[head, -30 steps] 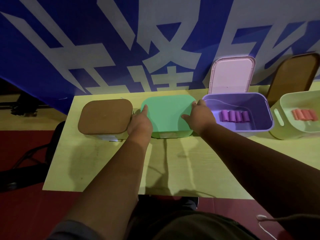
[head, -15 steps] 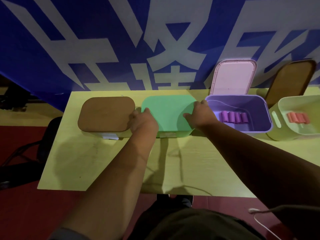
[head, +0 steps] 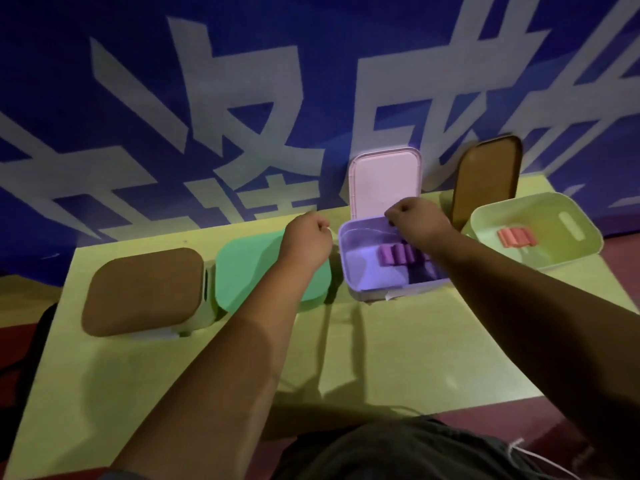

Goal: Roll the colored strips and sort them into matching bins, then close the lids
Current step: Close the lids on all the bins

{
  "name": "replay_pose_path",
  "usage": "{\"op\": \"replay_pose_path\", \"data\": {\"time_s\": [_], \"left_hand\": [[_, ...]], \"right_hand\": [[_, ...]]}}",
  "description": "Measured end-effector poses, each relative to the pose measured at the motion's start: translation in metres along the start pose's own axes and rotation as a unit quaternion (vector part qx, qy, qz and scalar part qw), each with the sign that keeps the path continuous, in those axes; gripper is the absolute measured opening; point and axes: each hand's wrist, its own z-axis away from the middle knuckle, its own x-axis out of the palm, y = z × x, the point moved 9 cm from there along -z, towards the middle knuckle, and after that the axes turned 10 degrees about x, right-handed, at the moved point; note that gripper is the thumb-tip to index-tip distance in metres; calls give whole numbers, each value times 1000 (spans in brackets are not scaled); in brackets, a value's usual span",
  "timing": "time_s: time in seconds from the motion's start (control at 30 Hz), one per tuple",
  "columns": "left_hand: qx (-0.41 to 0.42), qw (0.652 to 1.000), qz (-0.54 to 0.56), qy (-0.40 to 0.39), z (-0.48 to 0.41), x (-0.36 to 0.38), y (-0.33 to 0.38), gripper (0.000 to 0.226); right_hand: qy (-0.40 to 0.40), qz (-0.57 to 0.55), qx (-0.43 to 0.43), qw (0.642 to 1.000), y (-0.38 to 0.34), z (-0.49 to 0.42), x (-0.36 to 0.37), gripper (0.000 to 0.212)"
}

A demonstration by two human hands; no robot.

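Left hand [head: 304,239], right hand [head: 417,225] shifted from green lid [head: 249,271] to purple bin [head: 362,271]; fingers curled, grip unclear. Propped pink lid [head: 384,181] may slip, land crooked.

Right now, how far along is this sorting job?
Two left bins look done: brown lid and green lid sit shut. In hand: left hand and right hand, both curled, are at the purple bin, its pink lid propped upright. Left: closing that and the pale bin; rolls already lie in both.
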Motion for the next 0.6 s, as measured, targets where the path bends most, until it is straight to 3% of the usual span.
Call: {"op": "replay_pose_path", "data": {"time_s": [0.17,0.37,0.5,0.6], "left_hand": [[-51,997,59,9,-24,44,35,20],[-79,989,115,50,-40,70,46,24],[-98,983,134,78,-44,64,53,26],[-114,979,144,84,-42,61,53,28]], "right_hand": [[16,-57,29,998,37,-57,-47,29],[-8,-84,36,996,40,-105,-72,14],[-45,-62,78,994,32,-127,-73,38],[-91,-135,101,981,35,-135,-62,50]]}}
